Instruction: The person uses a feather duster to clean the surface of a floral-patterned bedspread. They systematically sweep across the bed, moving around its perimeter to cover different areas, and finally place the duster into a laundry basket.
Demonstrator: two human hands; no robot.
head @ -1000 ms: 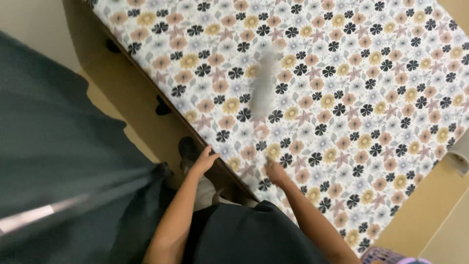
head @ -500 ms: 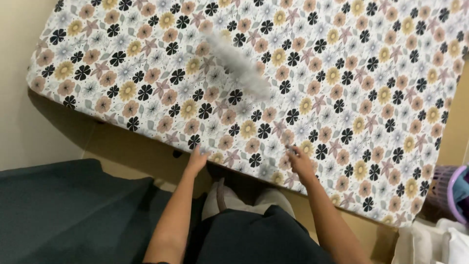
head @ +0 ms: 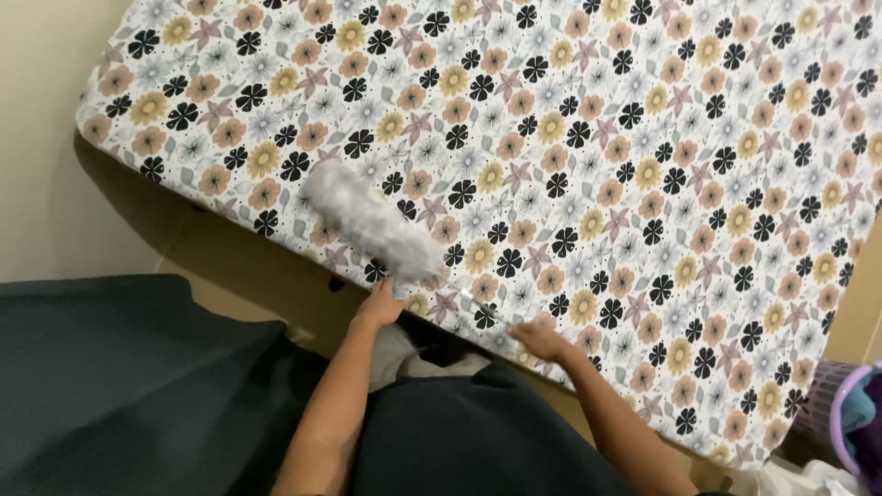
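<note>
We see our left hand (head: pixel 378 306) gripping a fluffy white duster (head: pixel 370 220) lying on the flower-printed mattress (head: pixel 643 138) near its front edge, our right hand (head: pixel 540 340) flat and empty beside it; most of the surface looks yet unswept.

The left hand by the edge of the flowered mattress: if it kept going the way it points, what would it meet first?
Most likely the fluffy white duster lying on the flowered mattress, just beyond the left hand; depth is hard to judge.
</note>
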